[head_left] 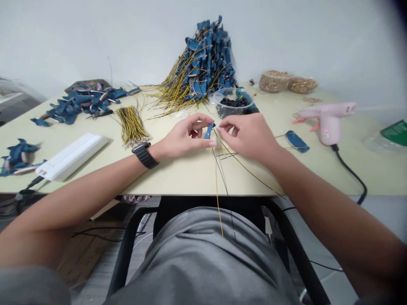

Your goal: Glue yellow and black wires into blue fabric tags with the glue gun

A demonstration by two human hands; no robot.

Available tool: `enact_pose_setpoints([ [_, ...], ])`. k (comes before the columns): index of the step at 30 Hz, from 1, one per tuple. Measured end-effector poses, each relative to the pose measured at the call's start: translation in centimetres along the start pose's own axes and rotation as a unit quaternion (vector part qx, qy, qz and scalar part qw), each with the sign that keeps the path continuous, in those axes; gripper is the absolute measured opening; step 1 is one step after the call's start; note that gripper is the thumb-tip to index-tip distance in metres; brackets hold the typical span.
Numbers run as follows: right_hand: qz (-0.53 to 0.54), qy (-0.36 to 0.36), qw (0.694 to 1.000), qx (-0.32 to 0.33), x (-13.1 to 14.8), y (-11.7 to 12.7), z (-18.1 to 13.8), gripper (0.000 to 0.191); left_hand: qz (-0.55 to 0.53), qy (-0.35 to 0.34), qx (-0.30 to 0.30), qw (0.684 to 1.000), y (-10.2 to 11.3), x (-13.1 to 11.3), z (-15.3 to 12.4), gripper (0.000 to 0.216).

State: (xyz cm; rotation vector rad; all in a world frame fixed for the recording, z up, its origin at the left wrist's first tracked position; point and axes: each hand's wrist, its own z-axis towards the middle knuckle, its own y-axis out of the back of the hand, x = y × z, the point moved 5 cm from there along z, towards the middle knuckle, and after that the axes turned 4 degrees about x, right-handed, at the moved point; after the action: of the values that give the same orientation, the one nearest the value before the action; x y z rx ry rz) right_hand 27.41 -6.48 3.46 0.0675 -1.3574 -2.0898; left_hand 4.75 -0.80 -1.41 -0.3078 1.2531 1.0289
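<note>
My left hand (182, 137) holds a small blue piece (209, 131) between thumb and fingers above the table. Thin black and yellow wires (217, 186) hang from around this piece, past the table's front edge and over my lap. Close at its right side is my right hand (248, 134), thumb and forefinger pinched together beside the piece's upper end. Whatever lies in that pinch is too small to make out. To the right of my right hand lies another blue piece (297, 141) with wires.
A tall heap of wired blue pieces (206, 59) leans against the wall. Before it stands a clear tub (219, 111) of small black parts. Leftward are a yellow-black wire bundle (132, 125), loose blue pieces (82, 99) and a white block (73, 156). A pink glue gun (330, 123) stands right, its cord trailing.
</note>
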Motion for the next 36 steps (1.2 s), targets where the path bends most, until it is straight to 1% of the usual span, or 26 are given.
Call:
enact_pose_setpoints([
  [1,0.008,-0.004,1.000,-0.020,-0.4,1.2,-0.7,0.015,-0.008,0.006,0.000,1.000,0.0,0.1,0.0,0.094],
  [3,0.017,-0.017,0.996,-0.083,-1.7,3.9,-2.9,0.022,-0.030,0.014,0.000,0.999,0.0,0.3,0.0,0.094],
  [4,0.014,-0.030,0.991,-0.128,-2.7,5.3,-4.4,0.025,-0.042,0.017,0.001,0.999,0.0,0.4,0.0,0.094],
  [5,-0.004,-0.063,0.986,-0.157,-4.0,6.4,-5.9,0.027,-0.052,0.019,0.002,0.998,0.0,0.5,0.0,0.093],
  [6,-0.029,-0.097,0.972,-0.212,-5.2,7.6,-7.6,0.025,-0.060,0.020,0.004,0.998,-0.1,0.5,0.0,0.092],
  [7,-0.041,-0.122,0.961,-0.246,-6.4,8.3,-9.1,0.024,-0.064,0.021,0.004,0.998,-0.1,0.5,0.0,0.091],
  [9,-0.033,-0.171,0.945,-0.278,-8.3,9.0,-11.4,0.018,-0.065,0.020,0.005,0.998,-0.1,0.4,0.0,0.090],
  [11,-0.020,-0.177,0.949,-0.258,-8.6,8.6,-12.0,0.014,-0.061,0.021,0.009,0.998,-0.1,0.2,0.0,0.089],
  [12,-0.017,-0.167,0.956,-0.242,-8.2,8.2,-11.7,0.012,-0.059,0.021,0.012,0.998,-0.1,0.1,-0.1,0.089],
  [13,-0.014,-0.151,0.965,-0.212,-7.4,7.5,-11.0,0.011,-0.058,0.022,0.014,0.998,-0.2,0.1,-0.1,0.088],
  [14,-0.012,-0.131,0.973,-0.189,-6.5,6.9,-10.1,0.011,-0.058,0.022,0.015,0.998,-0.2,0.0,-0.2,0.088],
  [17,-0.003,-0.071,0.996,-0.055,-3.1,4.3,-6.3,0.018,-0.063,0.023,0.012,0.998,-0.1,-0.1,-0.2,0.087],
  [19,-0.010,-0.044,0.999,0.003,-1.3,2.7,-3.8,0.019,-0.066,0.023,0.011,0.998,0.0,0.0,-0.1,0.088],
  [21,-0.021,-0.028,0.998,0.043,0.0,1.4,-1.9,0.018,-0.066,0.020,0.013,0.998,0.0,0.2,-0.1,0.090],
  [24,-0.060,-0.024,0.995,0.075,0.9,-0.1,-0.3,0.019,-0.069,0.012,0.021,0.997,0.0,0.2,-0.1,0.089],
  [27,-0.092,-0.029,0.990,0.100,1.3,-1.1,0.3,0.022,-0.076,0.007,0.029,0.997,-0.3,-0.1,-0.1,0.088],
  [31,-0.105,-0.015,0.989,0.101,1.5,-1.8,0.2,0.027,-0.078,0.009,0.035,0.996,-0.7,-0.3,-0.1,0.090],
  [36,-0.108,-0.002,0.989,0.102,1.4,-2.5,-0.2,0.023,-0.059,0.013,0.040,0.997,-0.8,0.0,-0.3,0.095],
])
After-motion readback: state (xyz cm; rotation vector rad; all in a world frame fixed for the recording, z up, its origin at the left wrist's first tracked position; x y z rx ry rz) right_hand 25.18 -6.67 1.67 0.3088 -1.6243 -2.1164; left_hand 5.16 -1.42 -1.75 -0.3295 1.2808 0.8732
